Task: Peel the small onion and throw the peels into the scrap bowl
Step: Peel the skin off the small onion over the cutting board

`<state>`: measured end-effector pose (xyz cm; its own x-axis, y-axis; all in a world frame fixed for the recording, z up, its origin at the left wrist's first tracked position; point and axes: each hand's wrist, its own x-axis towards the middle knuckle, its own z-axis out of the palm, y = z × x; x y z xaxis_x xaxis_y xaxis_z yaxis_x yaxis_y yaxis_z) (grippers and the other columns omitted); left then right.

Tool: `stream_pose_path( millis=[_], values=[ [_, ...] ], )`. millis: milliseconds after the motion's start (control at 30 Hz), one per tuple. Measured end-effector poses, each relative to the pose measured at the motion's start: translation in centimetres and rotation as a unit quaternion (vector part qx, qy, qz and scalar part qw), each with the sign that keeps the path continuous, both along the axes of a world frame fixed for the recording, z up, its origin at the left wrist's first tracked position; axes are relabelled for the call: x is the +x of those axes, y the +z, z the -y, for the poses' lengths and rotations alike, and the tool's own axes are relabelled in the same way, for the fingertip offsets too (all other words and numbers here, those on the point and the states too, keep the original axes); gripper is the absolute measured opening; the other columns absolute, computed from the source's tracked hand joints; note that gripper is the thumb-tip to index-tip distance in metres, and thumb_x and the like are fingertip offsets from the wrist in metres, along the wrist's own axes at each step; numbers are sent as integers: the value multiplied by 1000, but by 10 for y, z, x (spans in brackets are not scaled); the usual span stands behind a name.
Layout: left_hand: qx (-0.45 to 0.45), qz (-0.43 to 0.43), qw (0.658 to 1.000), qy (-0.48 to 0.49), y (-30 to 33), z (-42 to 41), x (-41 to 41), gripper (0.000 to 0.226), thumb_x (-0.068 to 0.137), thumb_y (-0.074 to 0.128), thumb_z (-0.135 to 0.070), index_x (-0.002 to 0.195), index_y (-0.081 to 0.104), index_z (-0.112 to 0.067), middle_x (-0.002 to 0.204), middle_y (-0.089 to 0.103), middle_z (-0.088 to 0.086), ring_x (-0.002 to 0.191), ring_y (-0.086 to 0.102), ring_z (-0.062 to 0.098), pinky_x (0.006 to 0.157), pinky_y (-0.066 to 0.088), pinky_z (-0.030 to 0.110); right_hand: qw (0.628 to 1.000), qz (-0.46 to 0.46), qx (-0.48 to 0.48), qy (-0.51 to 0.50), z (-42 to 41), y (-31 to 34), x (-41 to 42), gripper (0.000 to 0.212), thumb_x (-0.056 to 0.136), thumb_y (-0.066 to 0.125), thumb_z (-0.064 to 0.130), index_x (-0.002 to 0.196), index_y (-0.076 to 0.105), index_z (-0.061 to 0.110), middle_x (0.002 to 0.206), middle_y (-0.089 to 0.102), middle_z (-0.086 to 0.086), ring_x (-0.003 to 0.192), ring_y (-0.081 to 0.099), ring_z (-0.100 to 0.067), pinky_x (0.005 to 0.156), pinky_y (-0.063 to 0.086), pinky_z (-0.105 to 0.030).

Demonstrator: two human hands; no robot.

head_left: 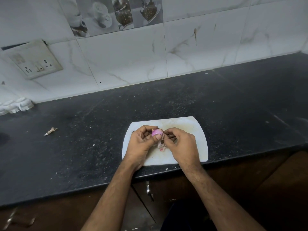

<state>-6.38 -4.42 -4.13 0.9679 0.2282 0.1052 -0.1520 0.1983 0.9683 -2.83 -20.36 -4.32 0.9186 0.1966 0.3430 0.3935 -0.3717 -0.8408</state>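
Note:
A small purple onion [156,132] is held just above the white cutting board [191,130] near the counter's front edge. My left hand [141,144] grips the onion, thumb across its front. My right hand [180,144] is at the onion's right side and pinches a strip of peel there. A loose clump of pale and pink peel [161,146] hangs or lies below the onion, between my hands. No scrap bowl is in view.
The black stone counter [83,147] runs left to right with a tiled wall behind. A stray dry peel [50,131] lies at the left. White ribbed items [15,106] stand at the far left by the wall. A cabinet handle [148,189] shows below the counter edge.

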Motion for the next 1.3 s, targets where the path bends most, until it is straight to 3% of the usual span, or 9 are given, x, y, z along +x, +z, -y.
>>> stream_pose_path(
  millis=[267, 400, 533, 633, 700, 867, 1067, 1300],
  values=[
    [47, -8, 999, -16, -2, 1, 1, 40, 91, 77, -12, 128, 65, -1, 122, 76, 16, 114, 72, 25, 93, 58, 29, 999, -4, -37, -17, -3, 0, 0, 10, 91, 73, 33, 93, 70, 23, 80, 67, 13, 72, 64, -3, 65, 57, -22],
    [22, -11, 999, -22, -3, -1, -2, 40, 94, 72, -19, 131, 63, -4, 127, 75, 16, 124, 69, 30, 103, 57, 35, 997, -37, 9, -67, 2, 1, 10, 7, 91, 71, 20, 98, 73, 18, 76, 68, 13, 71, 65, 1, 62, 51, -12],
    [2, -27, 999, -26, -1, 1, -4, 43, 96, 67, -25, 133, 61, -5, 129, 74, 17, 124, 69, 31, 110, 55, 39, 999, -28, -10, -41, 1, -1, 13, 11, 94, 68, 16, 103, 74, 18, 86, 72, 14, 79, 66, 5, 71, 52, -10],
    [6, -28, 1000, -7, -1, 1, -2, 42, 95, 68, -27, 130, 63, -5, 127, 75, 18, 118, 71, 26, 106, 56, 36, 998, 20, -52, -15, -2, -2, 11, 28, 99, 58, 9, 120, 72, 19, 113, 72, 10, 100, 66, -5, 91, 55, -24],
    [15, -24, 1000, 5, -2, 1, -2, 41, 93, 72, -27, 128, 65, -6, 124, 76, 17, 112, 72, 22, 98, 58, 31, 998, 29, -47, 0, -2, -1, 10, 30, 101, 53, 12, 125, 69, 20, 119, 71, 10, 105, 65, -6, 93, 55, -26],
    [21, -13, 1000, -3, -3, 1, -2, 35, 91, 76, -11, 123, 67, 0, 109, 78, 7, 101, 74, 14, 89, 57, 22, 998, 49, 11, 33, 1, 1, 6, 22, 100, 62, 35, 117, 71, 24, 106, 70, 16, 94, 64, 1, 81, 51, -13],
    [10, 0, 1000, -22, -1, 2, -3, 36, 87, 76, -13, 120, 69, 0, 107, 79, 10, 100, 75, 16, 88, 59, 25, 997, 59, 48, 32, 3, 0, 5, 15, 96, 70, 26, 105, 78, 17, 93, 71, 11, 89, 67, 0, 74, 51, -10],
    [6, 0, 1000, -21, -2, 1, -3, 35, 89, 76, -17, 121, 72, -4, 110, 79, 12, 105, 74, 19, 92, 58, 26, 995, 100, -21, 17, 0, -5, 1, 20, 99, 66, 28, 113, 76, 18, 98, 71, 8, 87, 67, -4, 77, 57, -22]
  ],
)
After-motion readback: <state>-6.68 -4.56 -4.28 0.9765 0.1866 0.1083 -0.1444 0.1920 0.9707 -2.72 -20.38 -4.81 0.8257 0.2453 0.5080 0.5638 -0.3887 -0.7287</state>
